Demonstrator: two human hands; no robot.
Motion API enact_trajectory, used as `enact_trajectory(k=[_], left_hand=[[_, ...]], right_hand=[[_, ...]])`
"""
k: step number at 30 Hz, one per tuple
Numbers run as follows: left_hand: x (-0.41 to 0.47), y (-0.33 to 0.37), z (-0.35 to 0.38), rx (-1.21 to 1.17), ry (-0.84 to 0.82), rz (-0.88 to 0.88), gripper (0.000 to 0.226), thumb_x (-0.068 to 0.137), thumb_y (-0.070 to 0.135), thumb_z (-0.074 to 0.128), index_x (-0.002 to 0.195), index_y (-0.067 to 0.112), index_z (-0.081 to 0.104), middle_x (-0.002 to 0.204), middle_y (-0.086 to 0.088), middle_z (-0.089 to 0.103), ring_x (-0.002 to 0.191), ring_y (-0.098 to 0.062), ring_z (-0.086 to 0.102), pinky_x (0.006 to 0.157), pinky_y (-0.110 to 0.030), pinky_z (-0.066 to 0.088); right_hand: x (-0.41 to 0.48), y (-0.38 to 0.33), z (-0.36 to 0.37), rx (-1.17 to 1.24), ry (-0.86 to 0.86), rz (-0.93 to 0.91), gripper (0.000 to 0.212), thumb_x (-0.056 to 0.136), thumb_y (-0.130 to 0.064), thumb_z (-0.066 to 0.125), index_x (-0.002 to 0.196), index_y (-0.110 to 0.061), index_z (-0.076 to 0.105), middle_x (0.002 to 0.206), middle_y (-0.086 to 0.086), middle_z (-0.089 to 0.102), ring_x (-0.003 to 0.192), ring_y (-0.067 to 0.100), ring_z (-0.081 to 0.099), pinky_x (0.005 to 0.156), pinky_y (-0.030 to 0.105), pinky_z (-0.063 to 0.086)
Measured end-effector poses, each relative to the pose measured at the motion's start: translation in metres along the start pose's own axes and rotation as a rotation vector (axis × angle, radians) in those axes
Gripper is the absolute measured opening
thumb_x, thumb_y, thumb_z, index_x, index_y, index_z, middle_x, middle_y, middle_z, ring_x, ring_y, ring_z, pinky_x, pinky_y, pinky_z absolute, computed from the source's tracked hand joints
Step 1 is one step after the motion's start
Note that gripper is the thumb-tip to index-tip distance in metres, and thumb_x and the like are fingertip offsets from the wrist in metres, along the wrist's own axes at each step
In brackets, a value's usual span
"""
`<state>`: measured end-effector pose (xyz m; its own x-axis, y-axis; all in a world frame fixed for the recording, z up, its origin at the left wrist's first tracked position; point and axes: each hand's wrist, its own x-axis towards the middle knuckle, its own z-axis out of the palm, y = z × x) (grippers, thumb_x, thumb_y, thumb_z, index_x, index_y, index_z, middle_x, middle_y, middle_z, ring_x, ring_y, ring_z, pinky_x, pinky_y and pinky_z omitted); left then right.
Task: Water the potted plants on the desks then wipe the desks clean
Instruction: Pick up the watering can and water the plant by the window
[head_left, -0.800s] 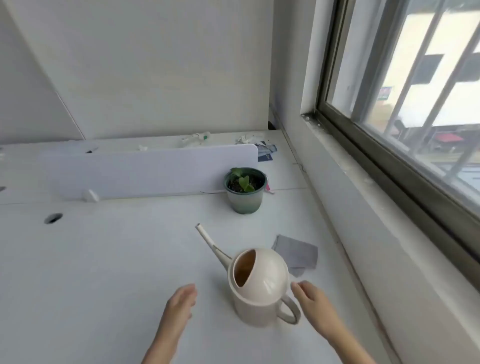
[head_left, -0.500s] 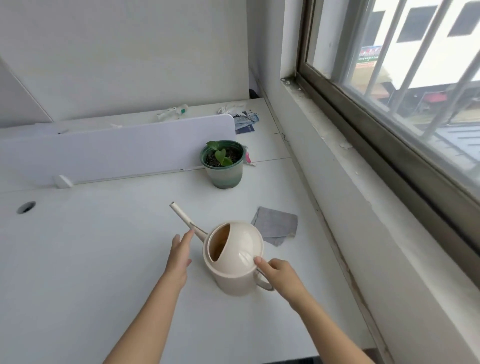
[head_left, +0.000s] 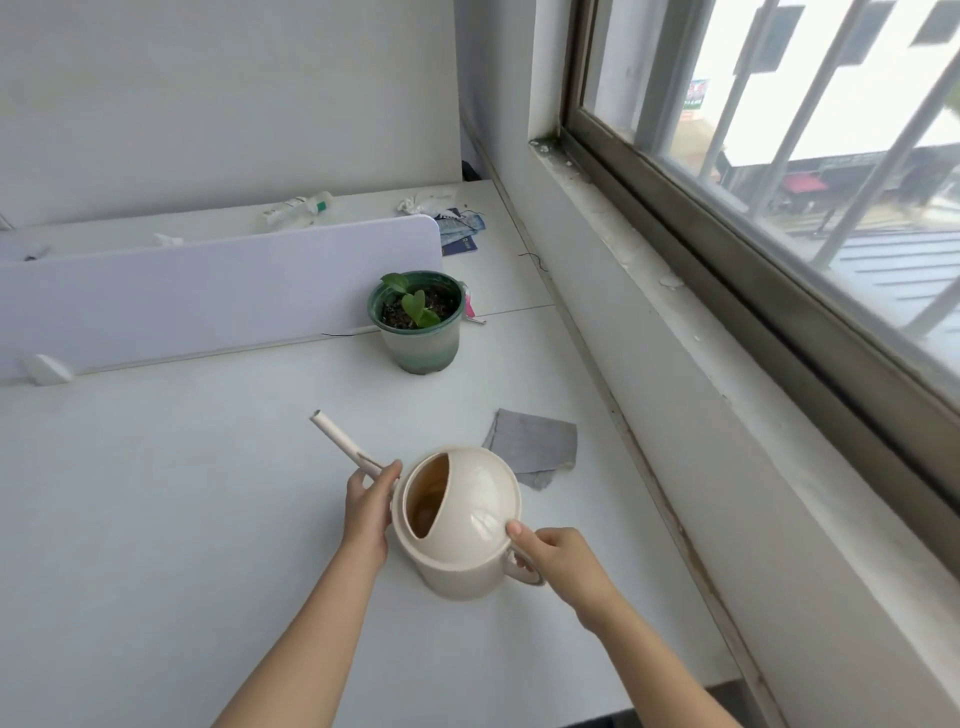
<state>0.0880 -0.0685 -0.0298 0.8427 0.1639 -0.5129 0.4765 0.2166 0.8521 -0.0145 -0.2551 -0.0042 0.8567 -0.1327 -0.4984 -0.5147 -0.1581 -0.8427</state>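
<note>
The right hand (head_left: 563, 564) is curling round the handle of the cream plastic watering can (head_left: 462, 525), hiding most of it. The left hand (head_left: 369, 512) is gripping the base of the long spout. The can is sitting near the white desk's (head_left: 156, 519) front edge, its dome covering a corner of the grey cloth (head_left: 535, 452). Open desk is lying between it and the green plastic plant pot (head_left: 418, 332) by the pale divider panel (head_left: 208, 291).
</note>
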Motion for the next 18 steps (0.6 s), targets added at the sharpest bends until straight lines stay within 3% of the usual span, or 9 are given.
enact_trajectory(k=[3,7,12,16,18], left_hand=[[0.004,-0.002,-0.007,-0.008,-0.049,0.017,0.039,0.088,0.018,0.058,0.122,0.004,0.045,0.087,-0.005,0.057,0.078,-0.020,0.056,0.072,-0.030,0.047],[0.012,-0.004,-0.018,-0.092,-0.083,0.035,0.045,0.090,0.022,0.055,0.131,0.010,0.043,0.106,-0.011,0.057,0.096,-0.028,0.057,0.097,-0.043,0.043],[0.008,-0.003,-0.020,-0.154,-0.141,0.093,0.045,0.094,0.019,0.045,0.138,0.019,0.038,0.104,-0.006,0.056,0.102,-0.028,0.056,0.095,-0.038,0.044],[0.018,0.008,-0.010,-0.032,-0.240,0.132,0.048,0.091,0.026,0.045,0.138,0.033,0.037,0.109,-0.004,0.056,0.118,-0.031,0.053,0.107,-0.048,0.038],[0.023,0.024,0.003,-0.015,-0.315,0.139,0.047,0.089,0.031,0.044,0.136,0.035,0.037,0.113,-0.006,0.055,0.117,-0.030,0.053,0.104,-0.048,0.037]], right_hand=[[-0.005,0.000,0.006,0.023,0.051,0.022,0.048,0.083,-0.044,0.059,0.053,-0.015,0.037,0.057,-0.001,0.038,0.054,0.012,0.030,0.049,0.017,0.025],[-0.009,-0.004,0.013,0.056,0.112,0.079,0.043,0.084,-0.043,0.057,0.057,-0.011,0.044,0.062,-0.001,0.045,0.059,0.012,0.040,0.062,0.020,0.034],[-0.011,-0.015,0.021,0.111,0.193,0.071,0.038,0.088,-0.034,0.053,0.058,-0.013,0.054,0.069,0.002,0.046,0.064,0.013,0.041,0.063,0.023,0.032],[-0.018,-0.035,0.020,0.164,0.292,0.010,0.039,0.083,-0.040,0.054,0.054,-0.014,0.056,0.065,0.001,0.047,0.062,0.014,0.040,0.064,0.025,0.029],[-0.021,-0.047,0.011,0.228,0.326,-0.031,0.032,0.086,-0.030,0.056,0.059,-0.013,0.064,0.071,-0.001,0.055,0.067,0.014,0.045,0.069,0.028,0.032]])
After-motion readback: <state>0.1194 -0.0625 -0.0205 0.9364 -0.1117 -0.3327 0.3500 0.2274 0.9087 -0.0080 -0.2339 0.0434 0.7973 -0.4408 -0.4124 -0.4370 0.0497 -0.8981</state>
